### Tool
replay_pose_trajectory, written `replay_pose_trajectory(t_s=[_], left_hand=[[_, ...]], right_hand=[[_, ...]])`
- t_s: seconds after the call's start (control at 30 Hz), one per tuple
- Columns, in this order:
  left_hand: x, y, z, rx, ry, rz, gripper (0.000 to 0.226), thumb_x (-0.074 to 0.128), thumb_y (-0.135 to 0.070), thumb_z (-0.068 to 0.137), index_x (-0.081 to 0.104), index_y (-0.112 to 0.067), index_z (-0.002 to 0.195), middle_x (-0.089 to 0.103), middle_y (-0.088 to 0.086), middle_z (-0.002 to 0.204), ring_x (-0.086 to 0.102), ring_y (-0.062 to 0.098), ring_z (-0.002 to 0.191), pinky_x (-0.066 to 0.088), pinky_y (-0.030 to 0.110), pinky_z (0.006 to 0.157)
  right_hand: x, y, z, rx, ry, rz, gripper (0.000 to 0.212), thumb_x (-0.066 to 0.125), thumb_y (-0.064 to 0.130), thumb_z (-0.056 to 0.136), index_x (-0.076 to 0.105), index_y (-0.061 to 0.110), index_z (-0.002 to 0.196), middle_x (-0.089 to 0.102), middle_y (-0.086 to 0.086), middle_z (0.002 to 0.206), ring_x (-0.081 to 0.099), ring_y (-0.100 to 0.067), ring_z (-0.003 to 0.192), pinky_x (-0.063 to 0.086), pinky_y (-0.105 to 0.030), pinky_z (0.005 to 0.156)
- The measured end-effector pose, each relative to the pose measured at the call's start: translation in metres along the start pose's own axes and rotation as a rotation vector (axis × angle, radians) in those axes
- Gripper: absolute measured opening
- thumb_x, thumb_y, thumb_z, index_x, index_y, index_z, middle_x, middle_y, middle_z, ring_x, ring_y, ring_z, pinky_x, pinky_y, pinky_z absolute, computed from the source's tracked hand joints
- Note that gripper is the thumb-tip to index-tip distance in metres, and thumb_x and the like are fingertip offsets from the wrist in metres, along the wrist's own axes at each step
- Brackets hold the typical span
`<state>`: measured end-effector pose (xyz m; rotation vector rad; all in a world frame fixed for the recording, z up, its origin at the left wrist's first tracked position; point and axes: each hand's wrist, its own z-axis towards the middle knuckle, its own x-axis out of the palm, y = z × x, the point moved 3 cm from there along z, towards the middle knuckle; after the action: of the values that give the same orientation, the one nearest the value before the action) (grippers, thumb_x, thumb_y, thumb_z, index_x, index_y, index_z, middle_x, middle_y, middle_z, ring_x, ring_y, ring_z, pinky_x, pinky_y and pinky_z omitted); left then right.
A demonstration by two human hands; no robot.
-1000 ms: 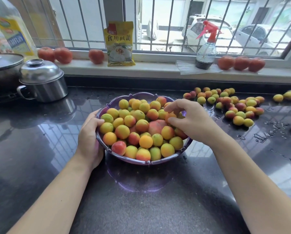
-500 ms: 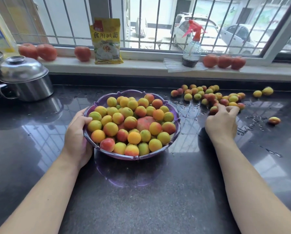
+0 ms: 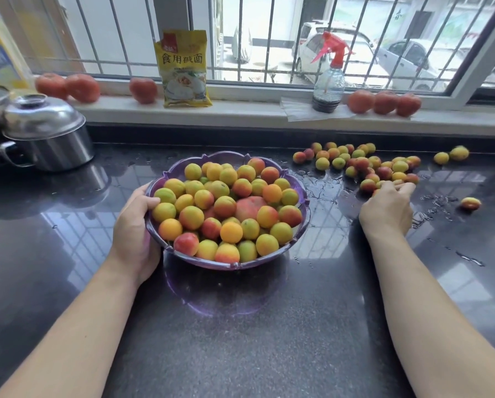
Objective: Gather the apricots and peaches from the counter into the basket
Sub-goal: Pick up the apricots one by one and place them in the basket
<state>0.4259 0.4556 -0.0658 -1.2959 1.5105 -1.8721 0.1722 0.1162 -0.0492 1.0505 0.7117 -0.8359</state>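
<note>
In the head view, the purple basket (image 3: 228, 264) is seen standing on the dark counter (image 3: 240, 326), heaped above its rim with apricots and one larger reddish peach (image 3: 249, 208) near the middle. Its near-left rim is clasped by the left hand (image 3: 136, 234), the thumb laid over the edge among the fruit and the fingers wrapped under the wall; this hold is judged to be there to steady the basket while fruit is dropped in from the other side. The right hand (image 3: 388, 208) is laid on the counter to the right of the basket, its fingers curled loosely over the near edge of the loose fruit (image 3: 364, 165), and a few apricots appear to be cupped under the fingertips, though it cannot be told whether any is firmly held. The pile is spread along the back of the counter, with two yellow apricots (image 3: 451, 155) set well apart at the far right and a single fruit (image 3: 470, 203) lying alone in the water droplets. Much fruit is therefore judged still to be gathered, and spilling from the full basket is a risk.
</note>
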Motion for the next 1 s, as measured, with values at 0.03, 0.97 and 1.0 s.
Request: replay_pose_trajectory(t_s=[0.03, 0.97, 1.0], left_hand=[[0.000, 0.000, 0.000, -0.001, 0.000, -0.001, 0.049, 0.040, -0.014, 0.102, 0.056, -0.005, 0.147, 0.070, 0.022, 0.136, 0.070, 0.036, 0.124, 0.058, 0.050, 0.102], [-0.005, 0.002, 0.004, -0.017, 0.008, -0.010, 0.052, 0.048, -0.019, 0.094, 0.058, -0.009, 0.144, 0.071, 0.021, 0.135, 0.068, 0.039, 0.126, 0.055, 0.056, 0.107], [-0.004, 0.002, 0.003, -0.016, 0.006, -0.009, 0.052, 0.049, -0.019, 0.094, 0.059, -0.009, 0.144, 0.071, 0.021, 0.134, 0.069, 0.039, 0.126, 0.054, 0.057, 0.108]], right_hand=[[0.000, 0.000, 0.000, 0.002, -0.005, 0.002, 0.017, 0.059, 0.004, 0.092, 0.057, 0.001, 0.108, 0.040, -0.022, 0.130, 0.060, -0.048, 0.095, 0.049, -0.048, 0.086], [-0.039, 0.068, -0.052, -0.349, 0.228, 0.962, 0.004, 0.065, 0.025, 0.099, 0.064, 0.028, 0.101, 0.073, -0.004, 0.093, 0.074, -0.018, 0.082, 0.062, -0.038, 0.080], [-0.038, 0.068, -0.052, -0.347, 0.231, 0.970, 0.005, 0.064, 0.024, 0.099, 0.062, 0.023, 0.103, 0.073, -0.007, 0.094, 0.074, -0.018, 0.081, 0.062, -0.037, 0.079]])
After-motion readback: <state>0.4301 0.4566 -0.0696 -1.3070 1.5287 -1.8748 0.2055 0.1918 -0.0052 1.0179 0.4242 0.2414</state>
